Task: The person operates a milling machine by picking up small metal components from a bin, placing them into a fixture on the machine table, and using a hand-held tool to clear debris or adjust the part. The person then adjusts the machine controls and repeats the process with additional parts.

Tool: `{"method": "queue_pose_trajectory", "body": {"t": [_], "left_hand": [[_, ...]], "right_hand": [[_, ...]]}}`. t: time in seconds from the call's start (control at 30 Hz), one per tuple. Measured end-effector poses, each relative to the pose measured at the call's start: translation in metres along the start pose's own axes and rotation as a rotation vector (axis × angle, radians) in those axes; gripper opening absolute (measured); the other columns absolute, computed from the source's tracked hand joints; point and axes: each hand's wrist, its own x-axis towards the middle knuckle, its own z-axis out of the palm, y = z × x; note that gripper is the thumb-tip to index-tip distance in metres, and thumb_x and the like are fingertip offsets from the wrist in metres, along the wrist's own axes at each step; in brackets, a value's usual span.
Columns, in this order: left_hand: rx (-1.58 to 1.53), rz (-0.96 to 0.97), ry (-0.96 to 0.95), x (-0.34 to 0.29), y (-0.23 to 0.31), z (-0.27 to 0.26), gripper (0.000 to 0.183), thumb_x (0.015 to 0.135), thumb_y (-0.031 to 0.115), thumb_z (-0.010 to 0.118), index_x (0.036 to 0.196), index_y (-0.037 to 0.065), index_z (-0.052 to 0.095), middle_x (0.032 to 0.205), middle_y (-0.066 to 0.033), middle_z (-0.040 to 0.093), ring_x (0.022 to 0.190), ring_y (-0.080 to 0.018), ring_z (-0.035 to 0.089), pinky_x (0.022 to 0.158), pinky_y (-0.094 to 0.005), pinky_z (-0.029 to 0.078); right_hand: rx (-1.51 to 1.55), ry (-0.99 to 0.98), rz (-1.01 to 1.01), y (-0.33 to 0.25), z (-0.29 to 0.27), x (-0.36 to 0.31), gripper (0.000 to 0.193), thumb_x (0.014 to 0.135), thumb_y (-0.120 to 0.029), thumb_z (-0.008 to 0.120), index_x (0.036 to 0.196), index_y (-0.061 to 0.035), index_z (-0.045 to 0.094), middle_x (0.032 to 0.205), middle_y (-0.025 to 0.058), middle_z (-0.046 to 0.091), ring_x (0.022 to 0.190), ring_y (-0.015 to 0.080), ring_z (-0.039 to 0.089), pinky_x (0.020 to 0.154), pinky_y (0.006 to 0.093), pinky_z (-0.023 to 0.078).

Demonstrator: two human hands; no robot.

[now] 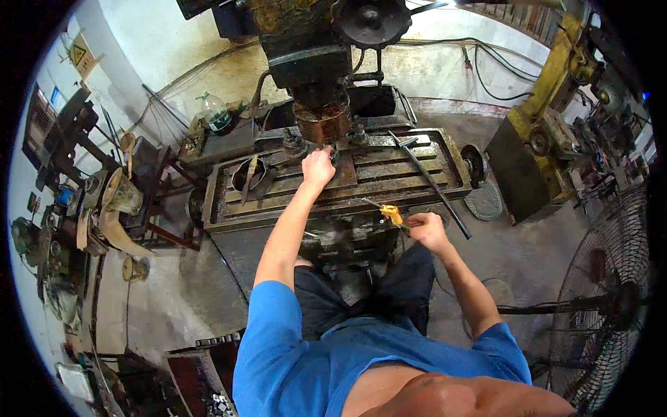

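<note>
My left hand (319, 165) reaches forward to the milling machine's table, just under the spindle head (323, 119). Its fingers are curled in at a dark part there, and what they grip is hidden. My right hand (428, 231) is closed at the lower end of a yellow air blow gun (392, 214), in front of the table's near edge. The gun's thin nozzle points left toward the slotted table (389, 182). A long-handled hammer (429, 182) lies across the table's right part, its handle jutting over the front edge. Left of my left hand stands a round pot (258, 179) with a brush across it.
A large caged fan (601, 306) stands at the lower right. Beyond the table's right end is a yellow-green machine (531, 146). To the left are a bench and stand with worn tools (121, 198). A clear bottle (215, 115) sits behind the table's left end.
</note>
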Motion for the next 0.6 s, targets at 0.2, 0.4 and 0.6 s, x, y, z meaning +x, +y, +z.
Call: {"method": "queue_pose_trajectory", "body": {"t": [0.2, 0.4, 0.6], "left_hand": [[-0.013, -0.051, -0.025, -0.006, 0.002, 0.004, 0.025, 0.070, 0.016, 0.060, 0.092, 0.006, 0.059, 0.078, -0.0171, 0.062, 0.074, -0.0333, 0.061, 0.065, -0.0435, 0.048], [-0.061, -0.100, 0.050, -0.001, 0.003, 0.015, 0.029, 0.070, 0.016, 0.062, 0.098, 0.008, 0.060, 0.080, -0.0148, 0.062, 0.076, -0.0334, 0.059, 0.066, -0.0434, 0.047], [-0.108, -0.020, 0.057, -0.003, -0.012, 0.006, 0.027, 0.070, 0.014, 0.060, 0.096, 0.008, 0.059, 0.083, -0.0145, 0.061, 0.079, -0.0325, 0.060, 0.068, -0.0428, 0.048]], "right_hand": [[0.151, 0.019, -0.072, -0.054, -0.073, -0.009, 0.039, 0.057, -0.010, 0.055, 0.091, 0.0085, 0.060, 0.080, 0.0129, 0.064, 0.077, 0.0154, 0.060, 0.071, 0.0259, 0.047], [0.040, 0.130, -0.292, -0.121, -0.129, 0.006, 0.039, 0.057, -0.009, 0.053, 0.092, 0.0062, 0.060, 0.079, 0.0090, 0.064, 0.075, 0.0133, 0.059, 0.070, 0.0254, 0.046], [0.046, 0.122, -0.416, -0.169, -0.189, 0.022, 0.046, 0.056, -0.008, 0.048, 0.099, 0.0080, 0.058, 0.085, 0.0098, 0.063, 0.081, 0.0165, 0.059, 0.077, 0.0272, 0.046]]}}
